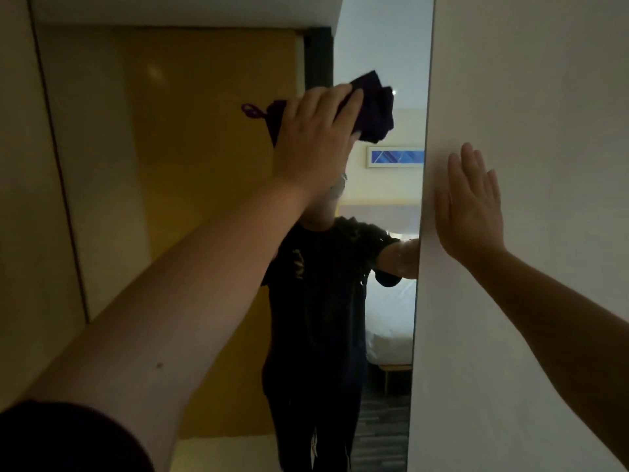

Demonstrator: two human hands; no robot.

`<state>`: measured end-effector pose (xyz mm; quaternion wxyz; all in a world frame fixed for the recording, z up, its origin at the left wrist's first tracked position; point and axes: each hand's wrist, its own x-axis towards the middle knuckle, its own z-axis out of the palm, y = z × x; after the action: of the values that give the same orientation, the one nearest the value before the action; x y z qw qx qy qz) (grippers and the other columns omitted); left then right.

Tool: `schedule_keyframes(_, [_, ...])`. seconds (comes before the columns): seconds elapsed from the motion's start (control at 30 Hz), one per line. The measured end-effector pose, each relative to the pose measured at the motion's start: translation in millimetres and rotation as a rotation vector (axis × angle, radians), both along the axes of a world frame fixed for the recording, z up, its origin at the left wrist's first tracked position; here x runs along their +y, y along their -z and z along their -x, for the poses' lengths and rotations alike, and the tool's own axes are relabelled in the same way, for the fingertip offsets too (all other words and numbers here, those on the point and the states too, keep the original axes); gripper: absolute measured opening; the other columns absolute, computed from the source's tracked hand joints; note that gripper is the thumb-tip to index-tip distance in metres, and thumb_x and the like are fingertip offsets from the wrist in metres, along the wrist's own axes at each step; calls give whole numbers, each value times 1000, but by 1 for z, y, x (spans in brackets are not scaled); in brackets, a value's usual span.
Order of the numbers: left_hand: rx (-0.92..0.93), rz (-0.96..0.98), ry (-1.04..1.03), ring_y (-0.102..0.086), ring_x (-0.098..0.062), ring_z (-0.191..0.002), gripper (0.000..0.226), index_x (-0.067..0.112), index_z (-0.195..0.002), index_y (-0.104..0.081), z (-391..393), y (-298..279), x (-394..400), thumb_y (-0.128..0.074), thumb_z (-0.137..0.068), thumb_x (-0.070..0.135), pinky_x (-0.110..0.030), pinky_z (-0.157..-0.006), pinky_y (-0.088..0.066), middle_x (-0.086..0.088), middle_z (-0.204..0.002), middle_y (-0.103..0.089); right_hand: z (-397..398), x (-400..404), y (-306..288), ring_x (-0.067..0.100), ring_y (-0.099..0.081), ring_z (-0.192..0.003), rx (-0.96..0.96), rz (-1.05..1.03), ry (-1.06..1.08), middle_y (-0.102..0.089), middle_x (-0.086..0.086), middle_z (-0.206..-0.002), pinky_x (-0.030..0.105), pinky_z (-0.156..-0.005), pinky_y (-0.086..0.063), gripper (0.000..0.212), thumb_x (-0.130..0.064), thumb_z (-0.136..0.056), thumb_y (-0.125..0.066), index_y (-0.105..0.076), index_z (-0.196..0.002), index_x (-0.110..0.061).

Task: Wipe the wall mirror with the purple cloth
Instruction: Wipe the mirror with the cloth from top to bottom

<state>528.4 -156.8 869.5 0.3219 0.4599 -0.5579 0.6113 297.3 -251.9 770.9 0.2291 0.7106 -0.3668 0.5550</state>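
Dim room, tall wall mirror [204, 216] running floor to ceiling. Left hand [315, 137] presses the bunched purple cloth [374, 110] flat on the upper glass, unwiped glass mostly below. Right hand [471, 206] rests open on the white wall [544, 97].

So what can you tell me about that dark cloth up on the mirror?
The cloth is dark purple, nearly black in this dim light, and looks like soft fabric bunched into a thick wad. A small loop hangs out at its left end. The left hand lies flat over it and presses it against the mirror, high up near the right edge. Its corners stick out above and to the right of the fingers. Nothing else touches it.
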Motion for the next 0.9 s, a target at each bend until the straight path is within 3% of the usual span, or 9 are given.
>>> schedule_keyframes(0.13, [-128, -63, 49, -49, -31, -120, 47, 10, -138, -53, 0, 76, -1, -57, -97, 33, -42, -99, -34, -11, -134, -55, 3, -26, 15, 29, -9, -151, 8, 3, 33, -15, 13, -163, 47, -122, -7, 58, -36, -103, -24, -21, -154, -9])
schedule_keyframes(0.27, [-120, -97, 45, -50, -31, -122, 43, 12, -139, -55, -7, 176, 3, -58, -97, 23, -44, -100, -38, -11, -137, -56, -1, -32, 20, 32, -11, -150, -22, 37, 33, -18, 15, -162, 47, -121, -5, 57, -33, -103, -28, -26, -153, -6])
schedule_keyframes(0.4, [-191, -268, 58, -54, -27, -122, 39, 17, -138, -56, -18, 289, 18, -47, -101, 19, -41, -98, -38, -6, -141, -52, -1, -32, 19, 35, -15, -149, -22, 46, 20, -21, 17, -161, 49, -120, -7, 57, -31, -101, -29, -29, -151, -4])
schedule_keyframes(0.5, [-164, -352, 78, -56, -22, -119, 36, 20, -136, -58, -22, 325, 27, -41, -104, 20, -38, -96, -41, -2, -139, -53, 2, -27, 18, 35, -14, -150, 11, 24, 40, -19, 17, -161, 50, -120, -8, 58, -33, -101, -28, -27, -152, -4])
schedule_keyframes(0.7, [-101, -292, 192, -57, -24, -108, 31, 18, -129, -61, -13, 281, 28, -47, -102, 15, -43, -85, -47, -3, -127, -57, 19, -17, 13, 31, -6, -151, 108, -34, 68, -12, 15, -164, 46, -121, -5, 59, -38, -103, -24, -20, -154, -8])
schedule_keyframes(0.9, [36, 43, 249, -52, -31, -111, 38, 8, -128, -63, 26, 82, 12, -61, -90, 13, -43, -94, -41, -13, -122, -63, 37, -25, 12, 27, 9, -151, 113, -176, 183, 6, 12, -165, 45, -122, 2, 66, -46, -103, -19, 1, -156, -12])
